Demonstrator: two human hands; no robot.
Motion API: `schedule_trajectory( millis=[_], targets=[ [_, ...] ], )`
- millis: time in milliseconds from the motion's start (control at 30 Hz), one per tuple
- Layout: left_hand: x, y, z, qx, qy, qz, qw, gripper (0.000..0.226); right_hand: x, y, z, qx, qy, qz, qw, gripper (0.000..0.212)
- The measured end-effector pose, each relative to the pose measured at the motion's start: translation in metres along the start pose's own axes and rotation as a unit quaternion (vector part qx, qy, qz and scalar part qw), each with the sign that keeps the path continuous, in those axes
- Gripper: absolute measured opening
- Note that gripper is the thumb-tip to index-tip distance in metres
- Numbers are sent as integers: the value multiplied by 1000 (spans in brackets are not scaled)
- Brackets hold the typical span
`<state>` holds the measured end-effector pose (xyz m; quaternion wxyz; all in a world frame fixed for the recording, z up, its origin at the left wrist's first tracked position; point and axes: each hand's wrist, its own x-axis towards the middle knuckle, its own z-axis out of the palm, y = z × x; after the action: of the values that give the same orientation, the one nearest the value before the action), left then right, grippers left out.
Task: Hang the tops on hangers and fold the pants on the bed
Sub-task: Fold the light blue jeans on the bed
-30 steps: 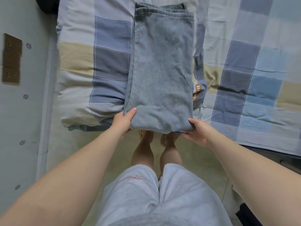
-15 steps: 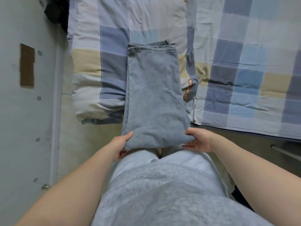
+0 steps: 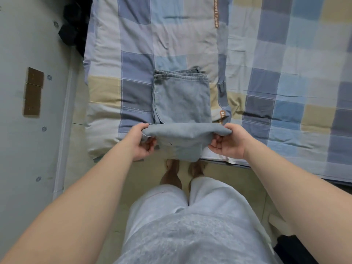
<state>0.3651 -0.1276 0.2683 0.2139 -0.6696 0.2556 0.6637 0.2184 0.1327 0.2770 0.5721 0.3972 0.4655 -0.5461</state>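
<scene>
While left hand and right hand grip jeans | checked bed | floor

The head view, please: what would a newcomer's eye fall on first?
Grey-blue jeans lie part-folded on the checked quilt at the bed's near edge, centre frame. The left hand and right hand each grip a side of their near end, held up in a fold.

Arms outstretched, left hand, right hand, fingers curled round pants
</scene>
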Motion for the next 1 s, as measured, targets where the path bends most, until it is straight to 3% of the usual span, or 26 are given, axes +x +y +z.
schedule_trajectory(
  millis=[100,333,467,533,567,600,633,667,700,733,767,800,833,1000],
  targets=[
    [5,39,19,-32,-27,16,999,27,20,-37,14,20,5,-23,1000,35],
    [49,131,68,-16,-61,69,996,29,89,-120,46,86,38,-62,994,36],
    [101,162,101,-13,-47,139,989,33,150,-144,60,109,30,-111,987,34],
    [132,159,113,63,1,201,978,42,180,-144,62,52,17,-129,990,36],
    [149,152,117,157,49,259,952,46,194,-141,62,-10,26,-148,989,36],
    [167,140,118,289,94,322,897,50,207,-135,61,-98,52,-182,977,36],
    [183,124,117,432,118,364,817,56,220,-127,59,-208,88,-229,947,37],
    [196,107,115,546,133,389,730,66,233,-117,55,-336,123,-274,893,40],
    [208,92,112,615,145,405,661,76,246,-105,50,-470,144,-302,817,46],
    [219,81,110,647,156,417,619,82,256,-94,46,-583,154,-312,734,54],
    [235,73,109,658,163,422,602,85,269,-82,41,-654,157,-318,668,61],
    [242,70,108,663,170,427,592,86,273,-75,38,-688,159,-330,626,66],
    [248,69,106,665,175,433,582,86,277,-71,36,-698,160,-341,609,68],
    [257,65,103,633,226,507,540,89,282,-66,26,-660,190,-420,593,71]
  ],
)
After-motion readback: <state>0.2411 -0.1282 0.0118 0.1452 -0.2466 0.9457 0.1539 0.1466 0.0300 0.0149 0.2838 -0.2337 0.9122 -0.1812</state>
